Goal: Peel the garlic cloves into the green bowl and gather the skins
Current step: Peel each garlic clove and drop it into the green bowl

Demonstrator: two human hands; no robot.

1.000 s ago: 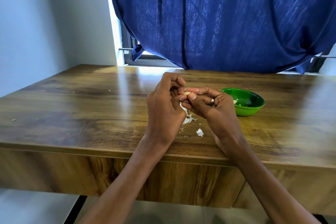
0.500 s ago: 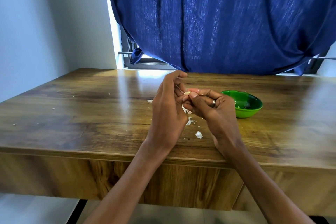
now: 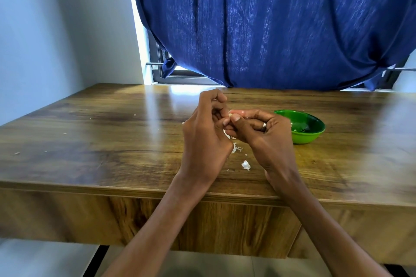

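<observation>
1. Garlic clove [image 3: 230, 115] – only a pale tip shows, held up above the surface btwn both hands, just left of the green bowl.
2. Right hand [image 3: 263, 135] – grip closed on clove, thumb & forefinger pinching it; ring [image 3: 264, 125] on one finger.
3. Left hand [image 3: 206, 137] – fingers curled in, tips meeting the clove; whether it pinches clove or skin, can't tell.
4. Skins [image 3: 245, 164] – white scraps on the surface under & btwn the hands, near the front edge; one strip hangs below the fingers.
5. Green bowl [image 3: 311, 135] – upright on the surface, just right of right hand, partly hidden by it; contents unclear.
6. Surface [image 3: 101, 141] – wood-grain, a few crumbs at left. Blue curtain [image 3: 270, 24] behind.
</observation>
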